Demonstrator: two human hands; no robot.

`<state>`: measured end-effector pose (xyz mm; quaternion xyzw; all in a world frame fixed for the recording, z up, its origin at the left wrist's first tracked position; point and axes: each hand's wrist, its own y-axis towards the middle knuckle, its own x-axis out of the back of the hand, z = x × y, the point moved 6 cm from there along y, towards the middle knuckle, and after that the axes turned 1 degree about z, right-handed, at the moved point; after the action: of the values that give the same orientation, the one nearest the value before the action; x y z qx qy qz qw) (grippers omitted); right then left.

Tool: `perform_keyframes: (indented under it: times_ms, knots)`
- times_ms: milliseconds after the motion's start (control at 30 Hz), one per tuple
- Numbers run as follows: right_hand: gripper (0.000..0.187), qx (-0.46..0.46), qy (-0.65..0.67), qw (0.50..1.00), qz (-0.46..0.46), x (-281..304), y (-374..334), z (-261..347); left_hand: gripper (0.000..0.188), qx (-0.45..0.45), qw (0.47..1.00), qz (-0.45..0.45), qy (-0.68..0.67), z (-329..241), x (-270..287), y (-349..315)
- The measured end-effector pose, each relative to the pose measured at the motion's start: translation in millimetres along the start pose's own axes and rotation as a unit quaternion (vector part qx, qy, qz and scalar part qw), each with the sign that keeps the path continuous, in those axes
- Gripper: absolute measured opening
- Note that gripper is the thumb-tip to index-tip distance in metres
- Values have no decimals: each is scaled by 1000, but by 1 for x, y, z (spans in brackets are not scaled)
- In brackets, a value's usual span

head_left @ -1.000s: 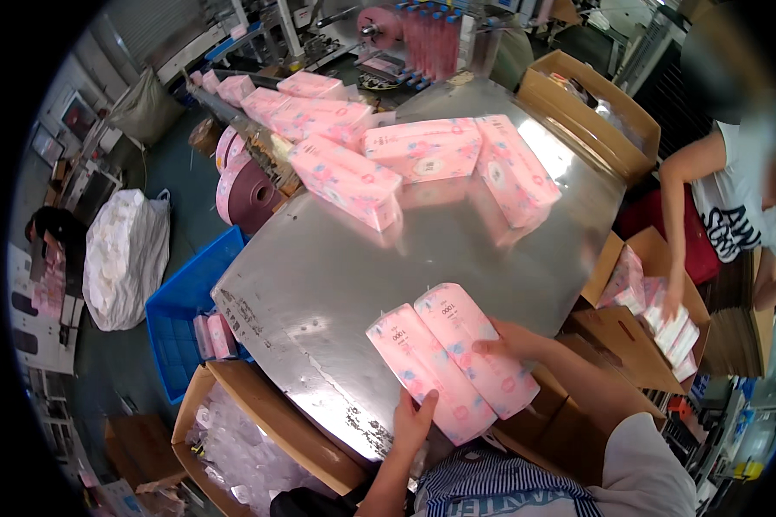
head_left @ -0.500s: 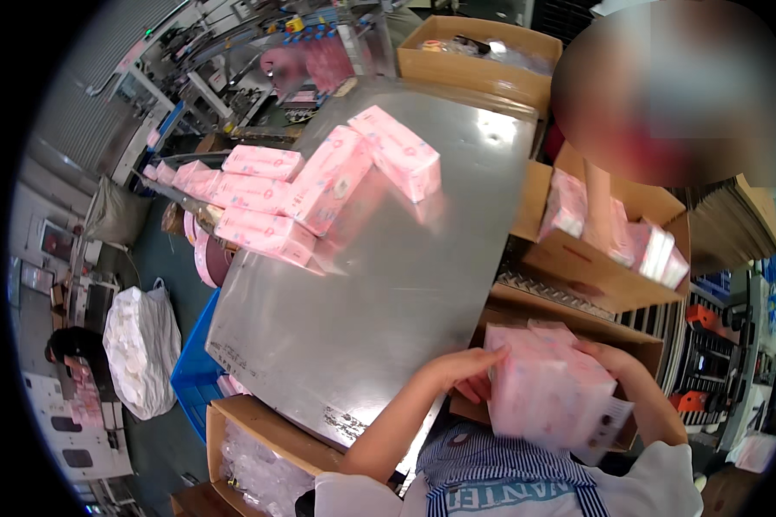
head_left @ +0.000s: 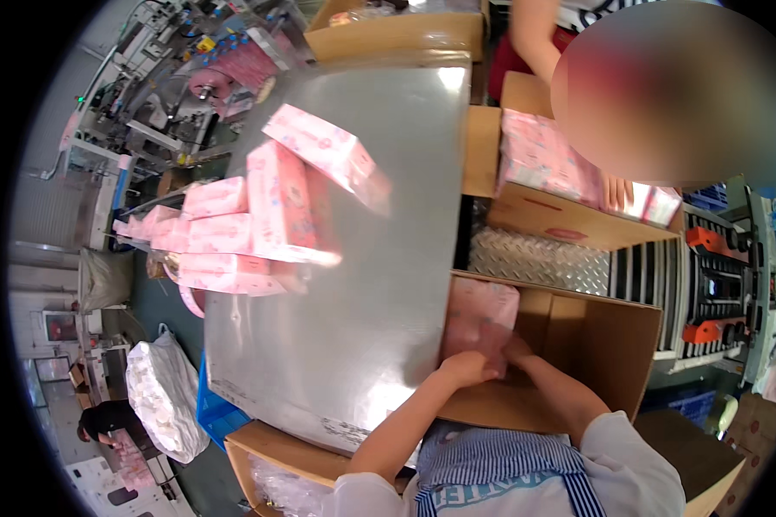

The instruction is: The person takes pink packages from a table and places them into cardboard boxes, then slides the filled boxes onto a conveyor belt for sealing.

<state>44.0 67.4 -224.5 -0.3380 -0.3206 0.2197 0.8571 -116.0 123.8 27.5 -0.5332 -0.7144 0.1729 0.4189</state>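
Inside the left end of a cardboard box point(head_left: 608, 345) in front of me sits a bundle of pink soft-wrapped packs point(head_left: 483, 308), which look like tissue packs. My left hand point(head_left: 474, 369) grips the bundle's near end by the box's left wall. At its near right corner my right hand point(head_left: 517, 351) also holds the bundle, its fingers partly hidden and blurred. More pink packs point(head_left: 280, 198) lie in a cluster at the left and far part of the metal table point(head_left: 353, 336).
Beyond my box, another carton point(head_left: 569, 215) holds pink packs, with a co-worker's hand point(head_left: 616, 191) in it. A roller conveyor point(head_left: 642, 271) runs at the right. A carton of clear plastic point(head_left: 289, 487) and a blue bin point(head_left: 220, 414) stand near left.
Both my hands have lowered the pink bundle from above the box into its left end. My view has shifted rightward. The co-worker's hand has moved along the other carton's packs.
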Motion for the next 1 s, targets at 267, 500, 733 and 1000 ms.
perform_keyframes:
  times_ms: [267,500,733,1000]
  knots:
    - [31,235,36,910,339,125,-100,336,36,217,666,-712,55,182,229,-232]
    - [71,435,-270,785,-350,177,-11,599,42,453,684,-572,5,278,295,-270]
    - [99,255,-306,866,-304,151,82,609,42,319,714,-613,110,226,262,-229]
    - [100,246,-261,929,-88,113,-86,474,31,117,806,-577,63,129,107,-278]
